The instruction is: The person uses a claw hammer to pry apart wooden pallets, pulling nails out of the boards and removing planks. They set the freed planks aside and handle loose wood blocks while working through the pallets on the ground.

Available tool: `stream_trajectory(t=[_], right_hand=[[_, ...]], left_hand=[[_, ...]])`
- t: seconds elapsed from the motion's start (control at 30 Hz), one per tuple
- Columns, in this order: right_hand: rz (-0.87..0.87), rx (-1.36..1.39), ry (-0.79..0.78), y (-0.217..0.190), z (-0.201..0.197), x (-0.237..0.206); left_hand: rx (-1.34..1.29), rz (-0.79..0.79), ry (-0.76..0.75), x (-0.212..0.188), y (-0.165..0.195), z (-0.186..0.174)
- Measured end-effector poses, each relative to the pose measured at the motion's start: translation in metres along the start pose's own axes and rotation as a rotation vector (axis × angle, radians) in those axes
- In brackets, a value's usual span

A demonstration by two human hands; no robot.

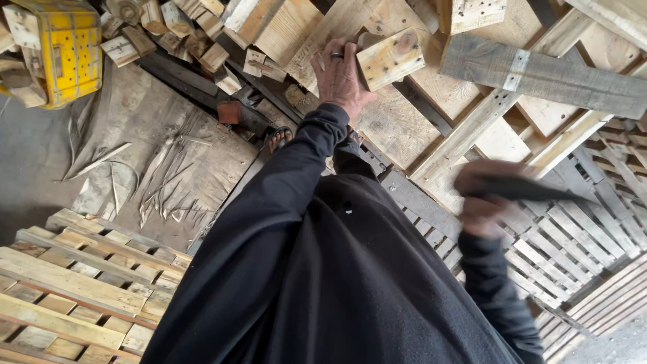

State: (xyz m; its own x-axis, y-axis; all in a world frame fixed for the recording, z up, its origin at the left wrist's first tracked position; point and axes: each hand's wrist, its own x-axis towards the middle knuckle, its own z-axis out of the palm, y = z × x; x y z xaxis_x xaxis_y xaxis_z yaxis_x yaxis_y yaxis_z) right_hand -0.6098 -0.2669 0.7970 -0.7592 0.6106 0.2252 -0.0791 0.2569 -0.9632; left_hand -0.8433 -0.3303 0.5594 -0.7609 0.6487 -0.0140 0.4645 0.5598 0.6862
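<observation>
Broken pallets and loose boards cover the floor of this workshop, with a yellow crate [64,50] full of offcuts at the far left and stacked slatted pallets [74,290] nearer the person. On the pile of planks straight ahead stands a short wooden block [389,59], pale, with a dark knot on its end face, and the left hand [340,74] is on it: the palm and thumb press against the block's left side, the fingers [331,55] lie close together, pointing away from the person, one of them with a dark ring. The block thus lies just to the right of those fingers, touching them, its long axis running up and to the right across the planks beneath. The right hand [482,202] is well apart, lower and to the right, blurred (it is plainly moving fast), closed round the handle of a dark tool [526,190] whose long head points right; how tightly the fingers wrap it I cannot tell. A grey weathered board [546,75] lies across the pile beyond the block's right end.
</observation>
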Motion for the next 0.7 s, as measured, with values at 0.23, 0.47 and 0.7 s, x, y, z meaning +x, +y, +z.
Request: stream_trajectory(t=[0.23,0.47,0.7], right_hand=[[0.891,-0.153,0.065,0.050,0.008,-0.065],[0.867,0.013,0.162,0.084,0.003,-0.022],[1.157,-0.018,-0.133,0.133,-0.003,-0.051]], left_hand=[[0.164,0.020,-0.104,0.017,0.012,-0.022],[-0.399,0.208,-0.225,0.012,-0.015,-0.005],[-0.470,-0.032,-0.211,-0.011,-0.021,0.000]])
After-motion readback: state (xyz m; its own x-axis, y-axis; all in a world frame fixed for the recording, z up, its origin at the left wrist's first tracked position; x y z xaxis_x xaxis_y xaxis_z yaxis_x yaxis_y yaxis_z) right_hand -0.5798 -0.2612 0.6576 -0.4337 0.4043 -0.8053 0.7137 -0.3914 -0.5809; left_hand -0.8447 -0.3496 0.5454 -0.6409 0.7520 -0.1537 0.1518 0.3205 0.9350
